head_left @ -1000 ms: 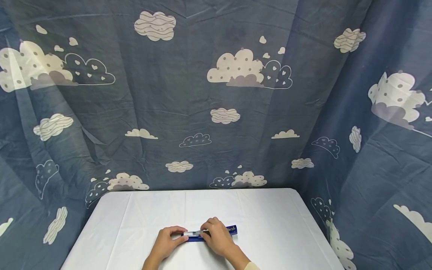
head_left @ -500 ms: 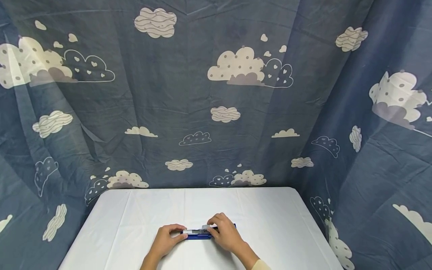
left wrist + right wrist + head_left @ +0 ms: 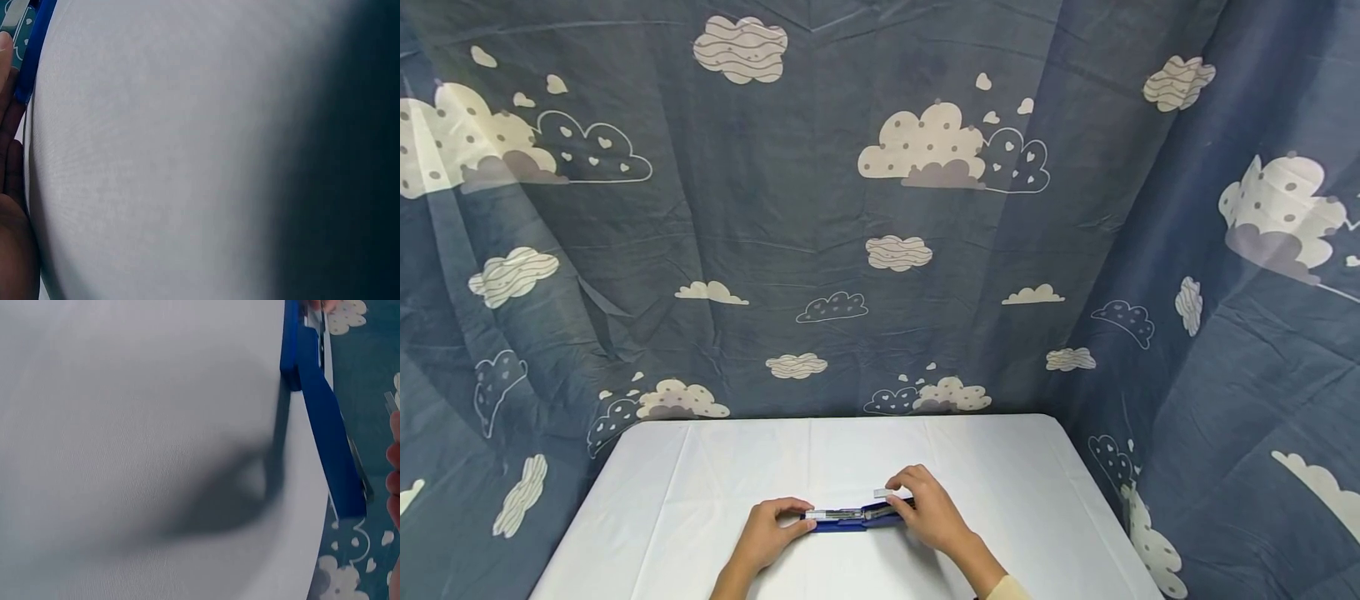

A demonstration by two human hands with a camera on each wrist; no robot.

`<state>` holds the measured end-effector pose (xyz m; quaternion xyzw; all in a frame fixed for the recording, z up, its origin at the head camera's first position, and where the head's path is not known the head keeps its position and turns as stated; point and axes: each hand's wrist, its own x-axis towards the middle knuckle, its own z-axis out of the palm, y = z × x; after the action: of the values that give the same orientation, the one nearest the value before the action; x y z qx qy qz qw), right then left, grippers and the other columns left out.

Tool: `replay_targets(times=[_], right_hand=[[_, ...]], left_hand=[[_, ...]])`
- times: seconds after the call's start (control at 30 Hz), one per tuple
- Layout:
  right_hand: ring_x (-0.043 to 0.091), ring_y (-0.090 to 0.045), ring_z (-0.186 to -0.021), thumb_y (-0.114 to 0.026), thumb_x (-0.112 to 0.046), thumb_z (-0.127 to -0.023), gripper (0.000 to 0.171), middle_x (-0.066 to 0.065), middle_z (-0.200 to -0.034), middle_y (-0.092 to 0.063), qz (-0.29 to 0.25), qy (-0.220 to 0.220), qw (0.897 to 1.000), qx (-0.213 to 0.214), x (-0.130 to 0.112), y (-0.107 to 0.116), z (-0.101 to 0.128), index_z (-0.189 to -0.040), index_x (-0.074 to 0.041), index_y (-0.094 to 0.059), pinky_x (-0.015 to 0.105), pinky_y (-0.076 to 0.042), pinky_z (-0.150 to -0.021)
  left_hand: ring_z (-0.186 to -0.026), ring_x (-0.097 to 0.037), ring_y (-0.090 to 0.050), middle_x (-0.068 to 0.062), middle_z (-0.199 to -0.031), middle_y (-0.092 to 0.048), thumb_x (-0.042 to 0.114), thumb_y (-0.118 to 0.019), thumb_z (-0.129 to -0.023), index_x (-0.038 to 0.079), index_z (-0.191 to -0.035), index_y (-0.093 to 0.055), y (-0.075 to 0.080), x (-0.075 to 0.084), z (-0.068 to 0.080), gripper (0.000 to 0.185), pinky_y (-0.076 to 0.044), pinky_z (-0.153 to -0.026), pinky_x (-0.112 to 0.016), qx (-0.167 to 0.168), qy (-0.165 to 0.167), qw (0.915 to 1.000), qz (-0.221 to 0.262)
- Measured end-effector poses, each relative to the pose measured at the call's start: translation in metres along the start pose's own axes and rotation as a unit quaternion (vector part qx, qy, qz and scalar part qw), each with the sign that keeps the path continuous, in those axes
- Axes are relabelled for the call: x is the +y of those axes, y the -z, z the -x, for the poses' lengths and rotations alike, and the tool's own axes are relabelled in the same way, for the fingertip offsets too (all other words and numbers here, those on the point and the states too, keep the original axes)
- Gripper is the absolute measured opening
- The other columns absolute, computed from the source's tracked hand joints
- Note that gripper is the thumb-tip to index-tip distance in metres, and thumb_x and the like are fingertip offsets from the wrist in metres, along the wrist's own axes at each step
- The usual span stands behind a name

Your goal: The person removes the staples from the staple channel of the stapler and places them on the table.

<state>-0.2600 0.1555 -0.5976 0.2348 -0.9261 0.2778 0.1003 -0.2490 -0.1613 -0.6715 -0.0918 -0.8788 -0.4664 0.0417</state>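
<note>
A slim blue hinged case (image 3: 842, 526) lies opened out lengthwise on the white table, with a white label and thin metallic pieces inside its left half. My left hand (image 3: 767, 533) grips its left end between thumb and fingers. To the right, my right hand (image 3: 928, 508) pinches a small pale, see-through strip (image 3: 882, 493), held above the case's right half. In the right wrist view that half (image 3: 328, 437) slants away from the other, and the strip (image 3: 390, 401) is apart from it. The left wrist view shows only a blue edge (image 3: 37, 44) and part of my left hand (image 3: 12, 162).
The white table (image 3: 700, 467) has rounded far corners. Dark blue cloth (image 3: 820, 225) printed with clouds hangs behind it and along both sides. A hand's shadow (image 3: 225, 494) falls across the tabletop in the right wrist view.
My right hand has moved right and a little upward with the pale strip, off the case's left half, uncovering the metallic pieces and the hinge. My left hand stays at the left end.
</note>
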Motion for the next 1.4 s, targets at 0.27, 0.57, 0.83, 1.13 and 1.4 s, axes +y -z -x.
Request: replay_targets(times=[0.27, 0.57, 0.83, 1.13, 1.4], right_hand=[[0.007, -0.060, -0.107, -0.076, -0.024, -0.095, 0.010, -0.013, -0.106, -0.067, -0.006, -0.007, 1.000, 0.006, 0.016, 0.016, 0.006, -0.104, -0.022, -0.072, 0.039, -0.055, -0.097], [0.009, -0.061, -0.105, -0.077, -0.018, -0.093, 0.012, -0.012, -0.104, -0.068, -0.034, -0.008, 0.999, 0.014, 0.038, 0.027, 0.019, -0.105, -0.018, -0.072, 0.040, -0.055, -0.096], [0.006, -0.060, -0.101, -0.078, -0.018, -0.092, 0.013, -0.017, -0.100, -0.066, -0.041, -0.033, 0.998, 0.023, 0.054, 0.031, 0.041, -0.103, -0.020, -0.072, 0.036, -0.055, -0.091], [0.009, -0.060, -0.099, -0.077, -0.015, -0.092, 0.012, -0.015, -0.099, -0.067, -0.030, -0.066, 0.997, 0.038, 0.072, 0.037, 0.046, -0.102, -0.021, -0.072, 0.036, -0.055, -0.090], [0.011, -0.060, -0.100, -0.076, -0.016, -0.094, 0.010, -0.014, -0.100, -0.067, -0.031, -0.098, 0.995, 0.010, 0.079, 0.033, 0.052, -0.102, -0.021, -0.072, 0.037, -0.054, -0.093]], left_hand=[[-0.101, -0.011, -0.073, 0.014, -0.099, -0.079, 0.041, -0.086, -0.081, 0.030, -0.100, -0.079, 0.000, 0.002, 0.000, 0.024, -0.056, -0.097, -0.043, 0.010, -0.003, 0.9999, -0.006], [-0.102, -0.009, -0.072, 0.016, -0.099, -0.078, 0.040, -0.087, -0.081, 0.032, -0.099, -0.079, 0.002, 0.003, -0.001, 0.022, -0.055, -0.099, -0.043, 0.006, 0.014, 0.9999, -0.001], [-0.100, -0.007, -0.072, 0.013, -0.098, -0.079, 0.038, -0.087, -0.081, 0.028, -0.100, -0.079, -0.005, -0.004, 0.011, 0.022, -0.056, -0.095, -0.037, 0.001, 0.002, 1.0000, 0.006], [-0.101, -0.008, -0.072, 0.014, -0.099, -0.079, 0.040, -0.086, -0.081, 0.031, -0.100, -0.079, -0.002, -0.003, 0.004, 0.023, -0.056, -0.096, -0.037, 0.007, -0.003, 1.0000, 0.000], [-0.102, -0.008, -0.072, 0.016, -0.099, -0.078, 0.041, -0.086, -0.081, 0.032, -0.100, -0.079, -0.001, 0.000, 0.000, 0.022, -0.055, -0.098, -0.039, 0.001, 0.001, 1.0000, -0.001]])
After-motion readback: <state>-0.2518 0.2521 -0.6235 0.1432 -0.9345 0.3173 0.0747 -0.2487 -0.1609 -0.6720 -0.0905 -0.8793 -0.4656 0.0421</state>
